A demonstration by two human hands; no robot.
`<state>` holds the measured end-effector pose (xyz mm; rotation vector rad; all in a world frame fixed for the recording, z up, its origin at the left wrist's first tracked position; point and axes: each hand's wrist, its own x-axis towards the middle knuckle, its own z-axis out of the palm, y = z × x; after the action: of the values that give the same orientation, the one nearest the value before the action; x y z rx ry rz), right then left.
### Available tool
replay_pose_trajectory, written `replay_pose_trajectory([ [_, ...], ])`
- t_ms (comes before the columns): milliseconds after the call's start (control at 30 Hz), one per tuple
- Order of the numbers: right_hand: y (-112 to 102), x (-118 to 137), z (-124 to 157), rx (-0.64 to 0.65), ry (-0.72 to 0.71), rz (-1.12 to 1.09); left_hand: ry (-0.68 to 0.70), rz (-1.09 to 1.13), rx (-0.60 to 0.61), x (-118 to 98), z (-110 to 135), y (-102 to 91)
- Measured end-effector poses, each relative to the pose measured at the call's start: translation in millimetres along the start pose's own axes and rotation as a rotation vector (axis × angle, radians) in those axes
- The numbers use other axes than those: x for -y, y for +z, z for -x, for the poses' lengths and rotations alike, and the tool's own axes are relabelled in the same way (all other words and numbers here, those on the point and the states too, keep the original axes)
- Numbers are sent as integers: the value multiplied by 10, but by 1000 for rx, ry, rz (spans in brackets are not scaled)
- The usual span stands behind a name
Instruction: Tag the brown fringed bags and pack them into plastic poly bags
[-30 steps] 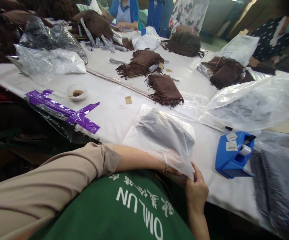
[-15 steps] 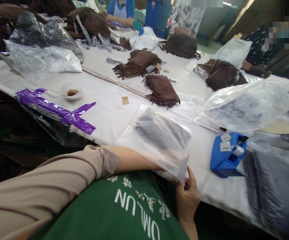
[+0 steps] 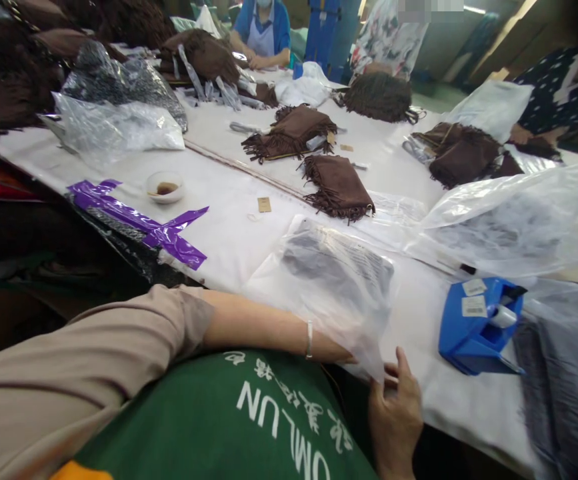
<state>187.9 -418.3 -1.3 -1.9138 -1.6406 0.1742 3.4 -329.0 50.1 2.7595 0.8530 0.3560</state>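
A clear plastic bag [image 3: 333, 280] with a dark folded fabric item inside lies on the white table [image 3: 229, 227] in front of me. My right hand [image 3: 396, 410] pinches the bag's near corner at the table edge, thumb up. My left forearm, with a thin bracelet, reaches across my green apron; my left hand [image 3: 349, 353] is mostly hidden under the bag's near edge, so its fingers do not show.
A blue tape dispenser [image 3: 479, 320] stands right of the bag. Purple tape strips [image 3: 139, 223] and a small bowl [image 3: 165, 187] lie left. Brown fringed pieces [image 3: 339, 187] and more plastic bags [image 3: 513, 227] cover the far table. Other people sit at the far side.
The view shifted slightly. My left wrist with the bracelet has come out from under the bag, and my right hand stays at the bag's corner.
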Motion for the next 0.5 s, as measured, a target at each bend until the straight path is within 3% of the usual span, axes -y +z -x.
replay_pose_trajectory([
  [67,-57,35,-78,-53,-110,-32,209,36,36,129,288,-221],
  [133,-113,125,-162,-144,-193,-52,345,22,-8,317,593,-486],
  [167,-134,189,-199,-188,-236,-69,336,-14,-47,425,720,-602],
  [233,-147,341,-254,-219,-368,-146,179,-106,-99,647,885,-745],
  [300,-112,517,-278,-68,-593,-290,-10,-132,-104,841,923,-762],
  [400,51,814,-292,360,-897,-437,-197,-55,-216,1006,820,-702],
  [433,137,915,-306,453,-925,-436,-237,-25,-293,1020,772,-697],
  [500,359,1096,-371,491,-874,-352,-232,25,-435,1001,698,-720],
])
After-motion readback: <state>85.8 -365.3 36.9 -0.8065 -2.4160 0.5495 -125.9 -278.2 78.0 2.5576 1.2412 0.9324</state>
